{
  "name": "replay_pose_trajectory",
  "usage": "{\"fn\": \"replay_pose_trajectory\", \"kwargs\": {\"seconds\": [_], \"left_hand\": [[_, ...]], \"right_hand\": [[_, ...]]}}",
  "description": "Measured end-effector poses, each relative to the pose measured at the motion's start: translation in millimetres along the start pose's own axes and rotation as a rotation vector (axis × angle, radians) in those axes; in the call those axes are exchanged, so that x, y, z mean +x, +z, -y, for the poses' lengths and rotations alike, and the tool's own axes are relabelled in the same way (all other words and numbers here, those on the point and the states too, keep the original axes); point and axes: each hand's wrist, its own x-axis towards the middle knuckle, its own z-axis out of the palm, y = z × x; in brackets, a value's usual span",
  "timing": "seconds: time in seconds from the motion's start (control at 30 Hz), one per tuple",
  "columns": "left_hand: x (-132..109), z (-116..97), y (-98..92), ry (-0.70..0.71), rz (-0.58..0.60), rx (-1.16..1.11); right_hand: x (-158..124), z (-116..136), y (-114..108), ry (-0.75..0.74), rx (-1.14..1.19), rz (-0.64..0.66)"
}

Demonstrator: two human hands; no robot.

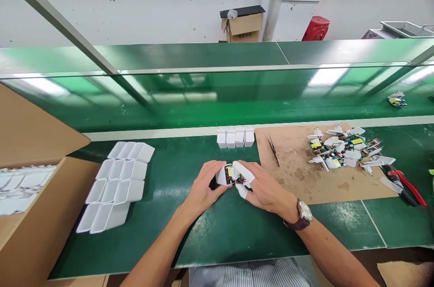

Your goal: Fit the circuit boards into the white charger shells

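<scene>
On the glossy green bench [257, 237], near middle, a smooth white casing [221, 177] is gripped by the left hand [205, 183]; at its mouth, a yellow-patched circuit board [230, 172] is held by the right hand [264, 187], its fingers [244, 171] white-sheathed. Farther right, bare boards [318, 146] are heaped on stained cardboard [291, 185].

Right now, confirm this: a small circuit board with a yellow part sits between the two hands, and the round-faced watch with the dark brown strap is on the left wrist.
Wrong wrist: the head view shows the round-faced watch on the right one, not the left. The small circuit board does sit between the left hand and the right hand.
</scene>
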Motion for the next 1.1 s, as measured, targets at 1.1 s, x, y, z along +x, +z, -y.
{"fn": "replay_pose_trajectory", "kwargs": {"seconds": [1.1], "left_hand": [[-1.9, 2.3, 0.6, -0.009, 0.009, 0.010]], "right_hand": [[-4.7, -5.2, 2.6, -0.028, 0.034, 0.026]]}}
